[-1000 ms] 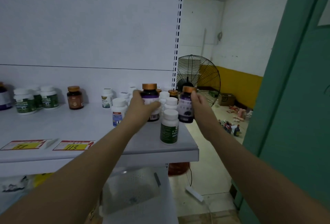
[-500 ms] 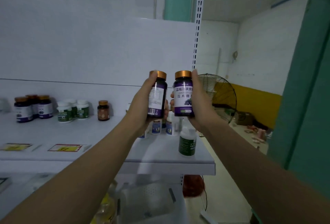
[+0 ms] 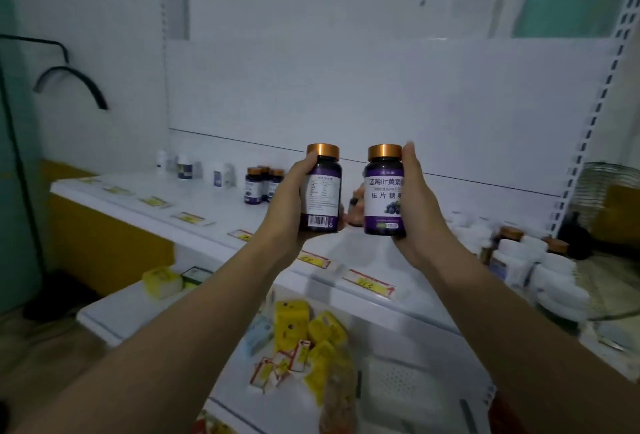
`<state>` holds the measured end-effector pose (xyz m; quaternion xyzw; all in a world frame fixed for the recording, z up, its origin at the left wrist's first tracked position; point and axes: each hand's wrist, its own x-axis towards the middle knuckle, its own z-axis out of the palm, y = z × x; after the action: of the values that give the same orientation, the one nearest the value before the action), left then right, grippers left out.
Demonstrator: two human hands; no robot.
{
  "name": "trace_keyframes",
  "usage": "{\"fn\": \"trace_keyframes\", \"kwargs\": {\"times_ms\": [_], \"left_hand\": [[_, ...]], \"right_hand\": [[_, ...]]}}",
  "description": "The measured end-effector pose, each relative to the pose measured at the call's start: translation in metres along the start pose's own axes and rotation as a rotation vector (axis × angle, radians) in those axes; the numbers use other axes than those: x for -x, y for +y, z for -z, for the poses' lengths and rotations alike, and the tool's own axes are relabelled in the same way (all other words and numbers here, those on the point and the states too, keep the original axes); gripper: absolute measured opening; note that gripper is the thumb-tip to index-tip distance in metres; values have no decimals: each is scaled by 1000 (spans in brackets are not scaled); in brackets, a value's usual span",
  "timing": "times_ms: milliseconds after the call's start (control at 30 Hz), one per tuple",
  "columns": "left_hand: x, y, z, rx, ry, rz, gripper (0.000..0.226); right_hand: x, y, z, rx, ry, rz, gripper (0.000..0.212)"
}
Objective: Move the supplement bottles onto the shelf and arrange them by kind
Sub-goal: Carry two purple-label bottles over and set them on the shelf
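White wall panels back a long white shelf (image 3: 214, 222) edged with yellow price tags (image 3: 369, 286). Seen from the head camera, the left hand (image 3: 289, 201) wraps its fingers round the left bottle (image 3: 323, 191), barcode facing the camera. The right hand (image 3: 415, 212) grips the right bottle (image 3: 383, 198), blueberry label forward. Both copper-capped bottles are upright, side by side, held above the shelf. 3 matching bottles (image 3: 260, 186) stand on the shelf behind the left hand. White bottles (image 3: 526, 260) crowd its right end. Yellow packets (image 3: 311, 333) lie below.
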<state>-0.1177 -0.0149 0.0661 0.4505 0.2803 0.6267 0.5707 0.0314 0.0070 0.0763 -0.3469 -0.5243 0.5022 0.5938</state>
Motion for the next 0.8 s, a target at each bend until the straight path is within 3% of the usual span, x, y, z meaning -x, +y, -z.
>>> {"fn": "trace_keyframes", "kwargs": {"times_ms": [167, 300, 433, 500, 600, 800], "left_hand": [[18, 33, 87, -155, 70, -47, 53], [33, 62, 153, -152, 112, -58, 33], [43, 91, 220, -60, 104, 43, 33], [42, 106, 253, -124, 88, 35, 25], [40, 130, 294, -187, 106, -2, 33], [16, 155, 355, -121, 119, -14, 21]], "right_hand": [[-7, 36, -84, -26, -89, -55, 57], [-10, 66, -157, -40, -173, -96, 58], [-15, 90, -230, -57, -201, -94, 59], [-19, 101, -265, -70, -204, -90, 58], [-28, 114, -313, -56, -209, -85, 59], [-51, 131, -372, -26, -193, -91, 59]]}}
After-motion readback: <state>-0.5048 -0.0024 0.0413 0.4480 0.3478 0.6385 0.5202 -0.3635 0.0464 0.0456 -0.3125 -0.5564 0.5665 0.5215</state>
